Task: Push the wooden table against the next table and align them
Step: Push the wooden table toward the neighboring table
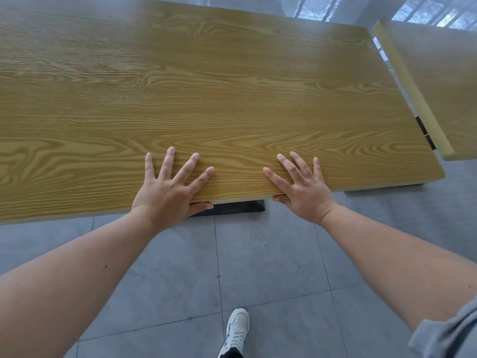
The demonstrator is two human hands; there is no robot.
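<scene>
Wooden table (206,99), rectangular w/ yellow grain top, long axis running 9 to 3 o'clock. Next table (438,81) at 2 o'clock, narrow gap between, edges not parallel. Left hand (170,187) and right hand (303,188) grip the near edge: fingers splayed flat on top, thumbs under. Grey tile floor (258,267).

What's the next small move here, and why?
Probably slide the wooden table right toward the next table. Left hand and right hand both grip its near edge, fingers on top, thumbs under. A narrow gap still shows between the tabletops, wider at the far end.
</scene>
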